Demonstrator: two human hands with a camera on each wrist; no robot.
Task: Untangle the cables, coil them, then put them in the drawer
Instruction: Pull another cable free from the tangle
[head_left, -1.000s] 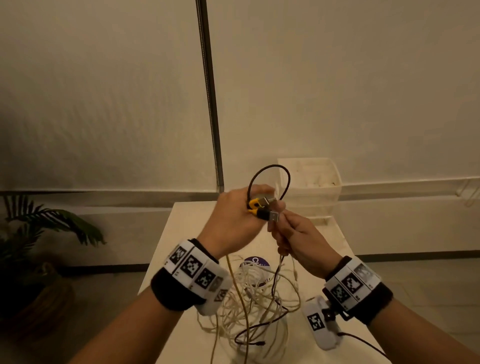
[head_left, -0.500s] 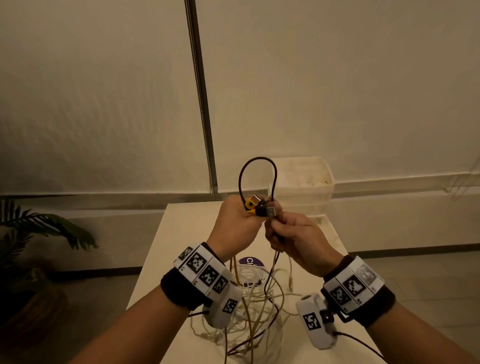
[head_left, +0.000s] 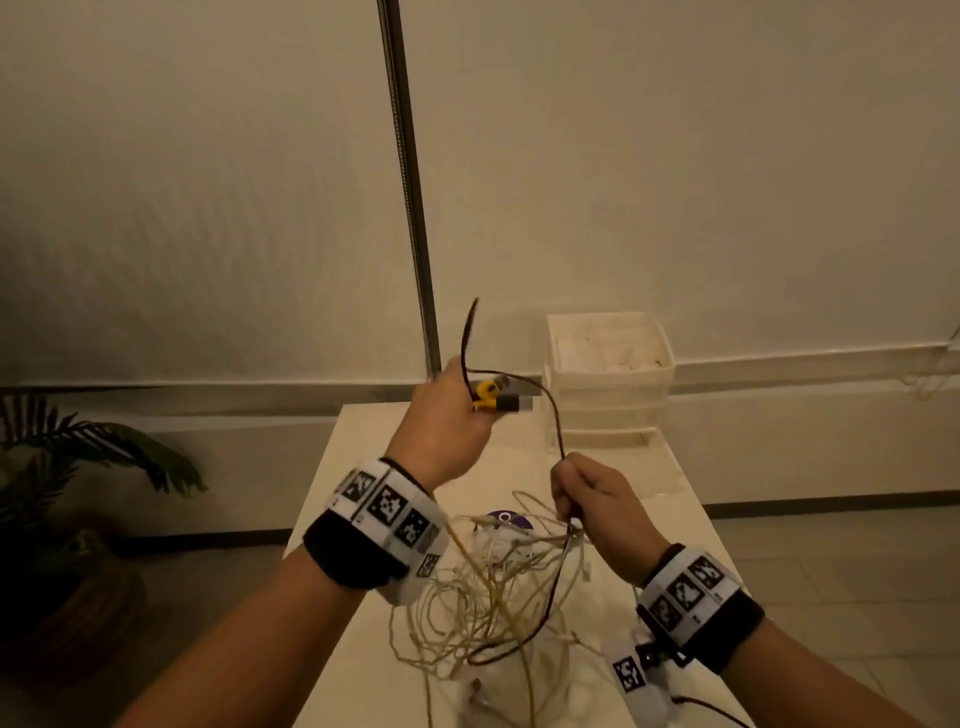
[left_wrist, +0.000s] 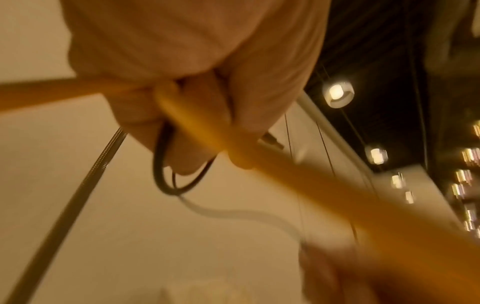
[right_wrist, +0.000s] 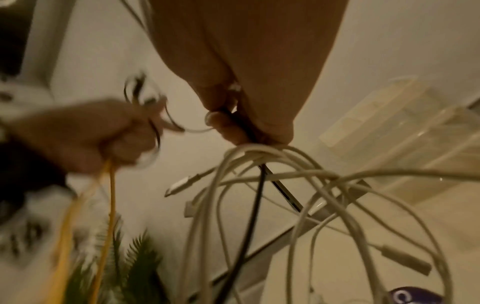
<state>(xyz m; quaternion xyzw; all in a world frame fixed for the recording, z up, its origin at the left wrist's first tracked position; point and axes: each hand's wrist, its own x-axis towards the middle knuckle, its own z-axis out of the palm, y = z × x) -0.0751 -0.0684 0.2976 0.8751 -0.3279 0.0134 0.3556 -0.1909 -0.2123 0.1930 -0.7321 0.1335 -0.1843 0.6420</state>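
1. The left hand (head_left: 449, 415), raised over the pale table (head_left: 363, 452), has its fingers curled tight round a thin yellow cable (left_wrist: 207, 131) and the plug ends of a thin black cable (head_left: 553, 415).
2. A tangle of white cables (head_left: 483, 597) hangs between the hands, above the table.
3. The right hand (head_left: 597, 512), lower, pinches the black cable in closed fingers, white loops draped beneath.
4. A white plastic drawer unit (head_left: 608, 364) stands at the table's far edge.

Hands: two, left (head_left: 447, 415) at 11 o'clock, right (head_left: 597, 514) at 2. Black cable (head_left: 556, 421): one. Yellow cable (head_left: 488, 395): one. White cables (head_left: 467, 613): several, tangled, count unclear. Drawer unit (head_left: 608, 374): one, 1 o'clock. Counter (head_left: 363, 649): one. Plant (head_left: 78, 457): one, 9 o'clock.
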